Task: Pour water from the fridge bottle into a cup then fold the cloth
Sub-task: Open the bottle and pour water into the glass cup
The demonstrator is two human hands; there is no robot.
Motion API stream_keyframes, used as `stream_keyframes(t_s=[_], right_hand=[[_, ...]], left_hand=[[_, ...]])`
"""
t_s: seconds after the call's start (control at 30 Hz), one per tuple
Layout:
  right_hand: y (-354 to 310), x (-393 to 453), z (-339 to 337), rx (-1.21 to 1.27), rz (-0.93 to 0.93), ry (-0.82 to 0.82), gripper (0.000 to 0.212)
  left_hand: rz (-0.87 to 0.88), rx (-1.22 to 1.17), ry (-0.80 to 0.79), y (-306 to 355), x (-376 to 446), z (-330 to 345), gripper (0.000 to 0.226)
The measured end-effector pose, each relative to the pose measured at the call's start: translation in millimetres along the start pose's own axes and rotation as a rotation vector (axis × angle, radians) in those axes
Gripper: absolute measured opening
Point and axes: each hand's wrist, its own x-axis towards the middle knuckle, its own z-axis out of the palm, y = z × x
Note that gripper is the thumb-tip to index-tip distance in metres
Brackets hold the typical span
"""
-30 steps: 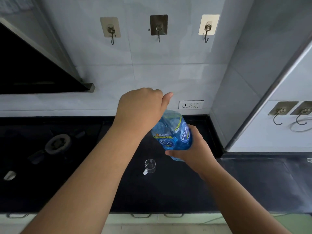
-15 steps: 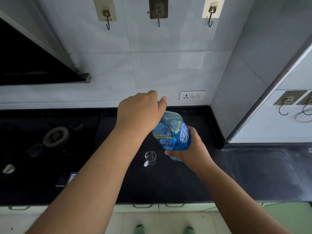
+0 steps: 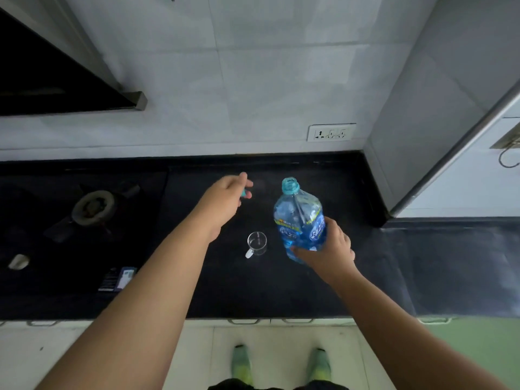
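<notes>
With its neck bare and open, stands the bottle [image 3: 299, 220] upright on the black table [image 3: 422, 263], blue and clear, label wrapped round the lower body. Gripped low on its right flank by the right hand [image 3: 327, 250], fingers curled round the base, thumb across the front. Just beside it at 9 o'clock, not touching, sits the cup [image 3: 256, 243]: small, clear glass, handle turned toward 7 o'clock, nothing visible inside.

Up at 11 o'clock from the cup, reaches the left hand [image 3: 225, 197] over the table, fingers curled and pinching the cap [image 3: 246, 192], a small teal thing peeking out at the fingertips. Whether above the surface or touching it cannot be told. Well apart from the bottle's mouth, level with it across a gap of bare table.

Farther out at 9 o'clock, set into the same dark surface, lies a burner [image 3: 94, 206] with its metal ring and dark pan supports. Near the front edge at 8 o'clock from the cup, lies a small dark packet [image 3: 118, 278] with a pale blue patch. At the far left, a pale knob [image 3: 19, 261].

Behind, at 12 o'clock, rises a pale tiled wall [image 3: 225, 94] carrying a white socket [image 3: 331, 132] at 1 o'clock from the bottle. Upper left, hangs a dark hood [image 3: 56, 85]. Off at 3 o'clock, a hook [image 3: 508, 160] on a pale panel. Down at 6 o'clock, on the light floor [image 3: 281, 347], two green shoes [image 3: 242, 364].
</notes>
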Motion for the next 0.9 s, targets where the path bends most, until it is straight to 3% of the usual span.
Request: stream_keyframes(t_s=[0.1, 0.27, 0.43, 0.63, 0.73, 0.8, 0.9], right_hand=[[10, 10, 11, 0.038, 0.086, -0.024, 0.097], [29, 28, 32, 0.132, 0.17, -0.031, 0.095], [44, 41, 51, 0.098, 0.207, -0.034, 0.086], [58, 42, 65, 0.164, 0.259, -0.03, 0.088], [62, 41, 65, 0.215, 0.237, -0.044, 0.1], [64, 39, 63, 0.256, 0.195, -0.037, 0.122], [65, 35, 58, 0.258, 0.136, -0.017, 0.136]], left_hand=[[-0.048, -0.048, 0.003, -48, 13, 4, 0.016], [-0.161, -0.07, 0.017, -108, 21, 15, 0.031], [-0.175, 0.138, 0.099, -158, 34, 21, 0.035], [-0.139, 0.462, 0.047, -201, 54, 36, 0.036], [-0.154, 0.587, 0.05, -209, 62, 42, 0.039], [-0.149, 0.651, 0.032, -210, 61, 47, 0.046], [-0.052, 0.688, 0.117, -207, 50, 54, 0.045]])
